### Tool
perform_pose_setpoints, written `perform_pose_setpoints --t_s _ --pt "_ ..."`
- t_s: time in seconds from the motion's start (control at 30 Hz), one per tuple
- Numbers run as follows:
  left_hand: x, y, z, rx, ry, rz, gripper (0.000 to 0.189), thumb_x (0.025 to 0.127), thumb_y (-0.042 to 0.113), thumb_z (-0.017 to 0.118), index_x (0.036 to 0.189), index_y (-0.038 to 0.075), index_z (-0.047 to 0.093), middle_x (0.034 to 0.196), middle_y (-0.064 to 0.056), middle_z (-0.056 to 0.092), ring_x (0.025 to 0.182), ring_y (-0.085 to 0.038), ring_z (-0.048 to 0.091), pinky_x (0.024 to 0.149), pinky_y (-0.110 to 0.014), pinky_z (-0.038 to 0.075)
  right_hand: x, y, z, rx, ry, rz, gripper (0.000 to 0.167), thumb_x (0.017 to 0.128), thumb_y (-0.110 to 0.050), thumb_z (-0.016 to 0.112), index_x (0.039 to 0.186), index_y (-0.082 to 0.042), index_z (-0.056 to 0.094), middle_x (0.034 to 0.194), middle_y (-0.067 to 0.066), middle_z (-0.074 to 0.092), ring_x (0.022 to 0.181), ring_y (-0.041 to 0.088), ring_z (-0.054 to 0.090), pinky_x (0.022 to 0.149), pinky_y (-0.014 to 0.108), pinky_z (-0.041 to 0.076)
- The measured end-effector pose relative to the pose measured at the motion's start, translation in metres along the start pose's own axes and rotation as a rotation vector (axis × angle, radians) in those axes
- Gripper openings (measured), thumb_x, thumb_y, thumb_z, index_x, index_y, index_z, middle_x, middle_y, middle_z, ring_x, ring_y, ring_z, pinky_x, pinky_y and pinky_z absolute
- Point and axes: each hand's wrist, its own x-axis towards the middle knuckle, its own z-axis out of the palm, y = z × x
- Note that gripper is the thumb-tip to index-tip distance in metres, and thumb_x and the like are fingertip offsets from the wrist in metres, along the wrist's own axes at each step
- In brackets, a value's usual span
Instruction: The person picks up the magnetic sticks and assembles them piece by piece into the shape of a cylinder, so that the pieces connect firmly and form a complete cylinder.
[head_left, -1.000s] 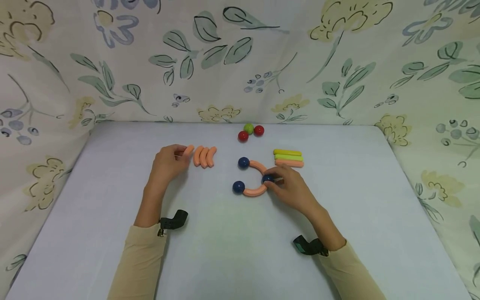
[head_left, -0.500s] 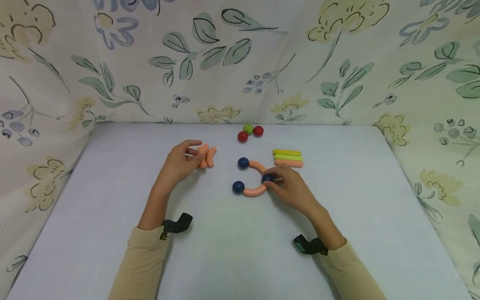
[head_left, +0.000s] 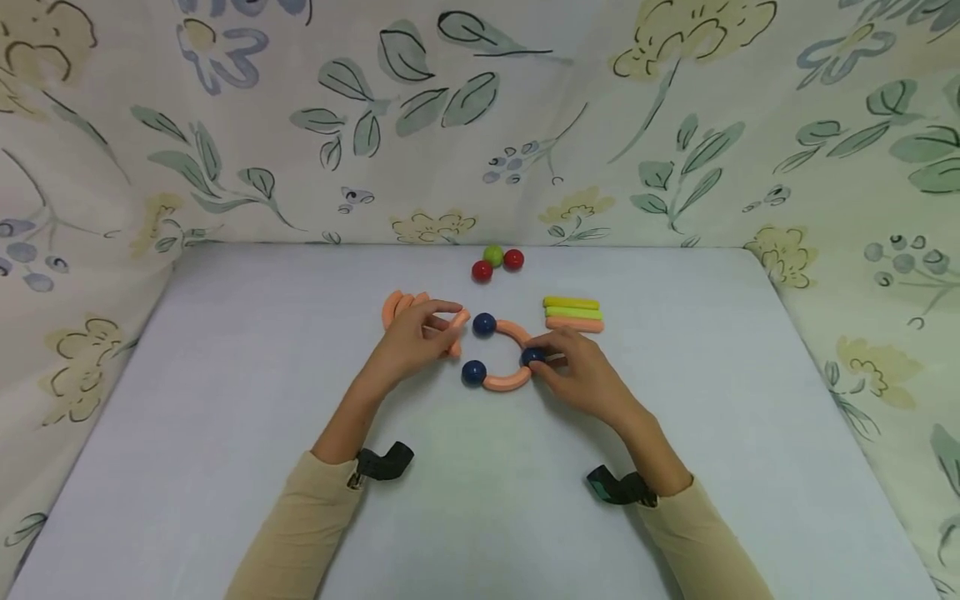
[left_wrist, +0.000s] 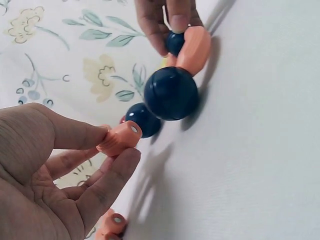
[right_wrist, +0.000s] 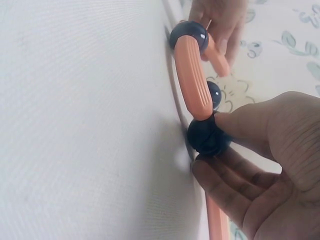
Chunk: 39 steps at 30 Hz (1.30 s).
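Note:
On the white table, three dark blue balls and two orange curved magnetic rods form a C-shaped chain open to the left. Its right-hand ball is pinched between thumb and fingers of my right hand. The far rod leads to the far ball, the near rod to the near ball. My left hand pinches another orange curved rod, whose end shows a small silvery disc. It is just left of the chain's open side; whether it touches a ball I cannot tell.
Several orange curved rods lie behind my left hand, partly hidden by it. At the back are two red balls and a green ball. Yellow, lime and orange straight rods lie side by side to the right.
My left hand has carried one orange curved rod rightward from the left side of the rod group, past the others, to the chain. My right hand stays on its blue ball.

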Motion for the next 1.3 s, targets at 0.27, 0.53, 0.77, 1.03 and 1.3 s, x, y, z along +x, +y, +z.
perform_pose_setpoints --t_s 0.27,0.53,0.77,1.03,1.3 --pt "0.0026 -0.0035 0.0042 0.018 -0.011 -0.035 0.044 0.103 0.029 0.068 0.143 0.013 0.064 0.123 -0.016 0.075 0.106 -0.028 0.073 0.086 -0.036 0.055 0.0014 0.0009 -0.0010 0.014 -0.001 -0.018 0.031 0.099 -0.008 0.073 0.130 -0.005 0.071 0.122 0.010 0.070 0.112 0.025 0.073 0.094 0.039 0.063" --pt "0.0027 -0.0010 0.0018 -0.090 -0.141 -0.111 0.051 0.104 0.023 0.066 0.151 0.009 0.054 0.127 -0.019 0.069 0.083 -0.015 0.077 0.079 -0.026 0.058 0.0014 0.0019 -0.0009 0.021 -0.004 -0.017 0.031 0.100 -0.008 0.073 0.130 -0.004 0.070 0.123 0.011 0.070 0.113 0.026 0.073 0.095 0.040 0.063" --pt "0.0040 -0.0050 0.0018 -0.099 -0.183 -0.142 0.051 0.104 0.025 0.066 0.151 0.009 0.053 0.125 -0.018 0.069 0.082 -0.015 0.076 0.078 -0.026 0.057 0.0020 0.0046 -0.0001 0.029 -0.005 -0.031 0.030 0.099 -0.008 0.073 0.129 -0.004 0.070 0.123 0.011 0.070 0.113 0.026 0.073 0.094 0.039 0.063" --pt "0.0033 -0.0055 0.0017 -0.082 -0.178 -0.154 0.045 0.104 0.025 0.066 0.145 0.008 0.057 0.126 -0.019 0.071 0.083 -0.015 0.076 0.079 -0.026 0.057 0.0012 0.0049 -0.0004 0.023 -0.005 -0.031 0.030 0.099 -0.009 0.073 0.129 -0.005 0.071 0.122 0.011 0.070 0.113 0.026 0.074 0.094 0.039 0.063" --pt "0.0045 -0.0050 0.0065 -0.028 -0.157 -0.115 0.042 0.103 0.026 0.068 0.142 0.011 0.066 0.119 -0.016 0.074 0.080 -0.015 0.073 0.074 -0.025 0.052 0.0003 0.0042 -0.0013 0.031 -0.010 -0.025 0.030 0.099 -0.008 0.073 0.129 -0.005 0.071 0.123 0.011 0.070 0.112 0.026 0.074 0.094 0.038 0.063"
